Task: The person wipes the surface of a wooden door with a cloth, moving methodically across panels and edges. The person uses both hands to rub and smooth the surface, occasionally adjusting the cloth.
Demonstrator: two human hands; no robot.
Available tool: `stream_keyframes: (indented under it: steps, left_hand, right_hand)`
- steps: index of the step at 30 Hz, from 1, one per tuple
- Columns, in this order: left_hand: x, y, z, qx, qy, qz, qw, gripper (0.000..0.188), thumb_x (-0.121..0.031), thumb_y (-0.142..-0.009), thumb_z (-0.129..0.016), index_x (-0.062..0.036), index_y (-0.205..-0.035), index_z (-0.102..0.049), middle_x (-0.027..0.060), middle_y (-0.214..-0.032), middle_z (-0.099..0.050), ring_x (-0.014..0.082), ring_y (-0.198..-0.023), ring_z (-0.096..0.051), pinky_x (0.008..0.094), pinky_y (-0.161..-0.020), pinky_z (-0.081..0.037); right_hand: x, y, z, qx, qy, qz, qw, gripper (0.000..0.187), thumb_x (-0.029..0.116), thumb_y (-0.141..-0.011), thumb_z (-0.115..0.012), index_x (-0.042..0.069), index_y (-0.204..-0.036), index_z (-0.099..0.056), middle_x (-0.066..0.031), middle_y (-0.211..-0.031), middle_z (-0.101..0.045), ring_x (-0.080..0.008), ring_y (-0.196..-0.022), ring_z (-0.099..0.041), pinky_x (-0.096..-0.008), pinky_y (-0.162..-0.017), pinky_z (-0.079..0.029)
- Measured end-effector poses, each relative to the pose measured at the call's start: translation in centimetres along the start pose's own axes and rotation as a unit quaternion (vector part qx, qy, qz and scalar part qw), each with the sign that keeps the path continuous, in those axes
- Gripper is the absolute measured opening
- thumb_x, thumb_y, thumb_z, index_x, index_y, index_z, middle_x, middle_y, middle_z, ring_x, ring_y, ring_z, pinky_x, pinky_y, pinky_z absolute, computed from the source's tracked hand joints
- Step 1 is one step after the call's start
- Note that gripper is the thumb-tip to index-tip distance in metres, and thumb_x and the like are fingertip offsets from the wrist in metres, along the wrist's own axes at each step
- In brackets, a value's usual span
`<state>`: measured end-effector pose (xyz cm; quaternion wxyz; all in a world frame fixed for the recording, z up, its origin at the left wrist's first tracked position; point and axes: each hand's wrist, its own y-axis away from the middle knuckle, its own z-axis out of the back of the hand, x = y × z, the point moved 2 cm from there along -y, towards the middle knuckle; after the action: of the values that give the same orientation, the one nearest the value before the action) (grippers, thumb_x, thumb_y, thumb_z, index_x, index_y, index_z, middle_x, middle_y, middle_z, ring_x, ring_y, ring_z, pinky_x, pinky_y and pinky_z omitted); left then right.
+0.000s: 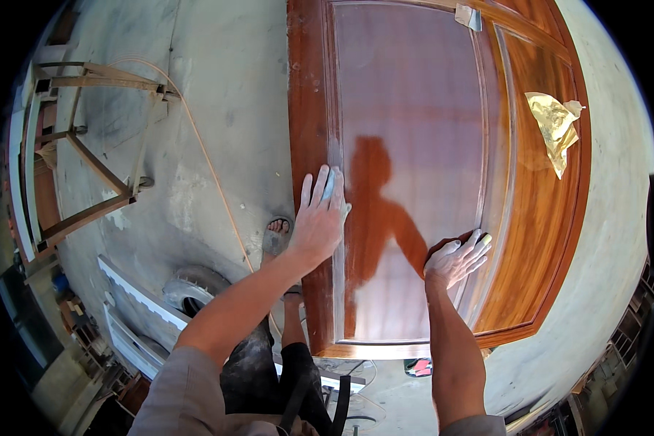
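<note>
A glossy reddish-brown wooden door point(407, 65) with framed panels lies in front of me, its large middle panel dulled by pale dust. My left hand point(320, 221) rests palm down on the left moulding, dusty fingers stretched out. A light-blue patch shows among those fingers; whether it is a wrapping or a held piece is unclear. Farther right and nearer, my right hand point(456, 260) lies on the right moulding of the same panel, fingers extended and whitened. One of its fingertips looks yellowish. Anything under either palm is hidden.
A crumpled gold sheet point(556, 127) lies on the door's right side, and a small folded piece point(468, 17) at its far end. On the left floor are a wooden stand point(87, 156), an orange hose point(203, 145), a tyre point(189, 287) and white slats point(142, 298). Another person's sandalled foot point(277, 229) is beside the door.
</note>
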<state>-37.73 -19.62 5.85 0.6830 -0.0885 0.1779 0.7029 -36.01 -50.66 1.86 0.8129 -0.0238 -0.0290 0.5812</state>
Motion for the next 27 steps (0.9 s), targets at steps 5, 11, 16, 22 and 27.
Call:
stream_keyframes:
  steps: [5, 11, 16, 22, 27]
  left_hand:
    - [3.9, -10.6, 2.3, -0.087, -0.046, 0.021, 0.995, 0.059, -0.021, -0.107, -0.055, 0.0068, -0.156, -0.038, 0.0245, -0.155, -0.05, 0.0428, -0.15, -0.037, 0.0569, -0.126, -0.025]
    - [0.6, -2.1, 0.1, 0.005, 0.005, 0.006, 1.0, 0.071, -0.021, -0.104, -0.061, 0.0067, -0.161, -0.028, 0.0248, -0.162, -0.04, 0.0418, -0.155, -0.029, 0.0583, -0.128, -0.021]
    - [4.4, -13.7, 3.1, -0.055, -0.037, 0.04, 0.997, 0.061, -0.02, -0.107, -0.055, 0.0101, -0.156, -0.034, 0.0275, -0.158, -0.044, 0.0434, -0.155, -0.029, 0.0577, -0.128, -0.021]
    - [1.0, -6.2, 1.0, 0.052, 0.06, 0.084, 0.993, 0.069, -0.019, -0.108, -0.054, 0.0112, -0.161, -0.022, 0.0292, -0.165, -0.032, 0.0464, -0.158, -0.022, 0.0597, -0.129, -0.013]
    - [2.1, -9.0, 2.1, 0.017, 0.112, 0.097, 0.989, 0.069, -0.017, -0.108, -0.053, 0.008, -0.163, -0.019, 0.0272, -0.167, -0.031, 0.048, -0.158, -0.017, 0.0602, -0.129, -0.011]
  right_hand:
    - [1.0, 0.1, 0.2, 0.006, -0.017, 0.004, 1.0, 0.065, 0.02, -0.101, -0.048, 0.01, -0.163, -0.032, -0.0193, -0.173, -0.022, -0.0362, -0.162, -0.015, -0.0511, -0.133, -0.01]
    - [0.0, -0.2, 0.3, 0.002, -0.008, -0.008, 1.0, 0.066, 0.017, -0.1, -0.049, 0.009, -0.162, -0.032, -0.0195, -0.173, -0.022, -0.0369, -0.161, -0.016, -0.0521, -0.133, -0.01]
    - [1.0, 0.0, 0.7, 0.001, -0.019, 0.013, 1.0, 0.064, 0.016, -0.1, -0.05, 0.007, -0.162, -0.034, -0.0204, -0.172, -0.024, -0.0385, -0.161, -0.018, -0.0533, -0.132, -0.012]
    - [0.3, -0.1, 0.1, -0.026, 0.001, 0.015, 1.0, 0.063, 0.014, -0.099, -0.05, 0.007, -0.16, -0.036, -0.0213, -0.171, -0.028, -0.0405, -0.159, -0.023, -0.0554, -0.131, -0.016]
    - [0.5, 0.0, 0.3, -0.028, -0.014, 0.019, 0.999, 0.063, 0.015, -0.1, -0.05, 0.008, -0.16, -0.037, -0.0211, -0.171, -0.027, -0.0413, -0.159, -0.022, -0.0561, -0.131, -0.016]
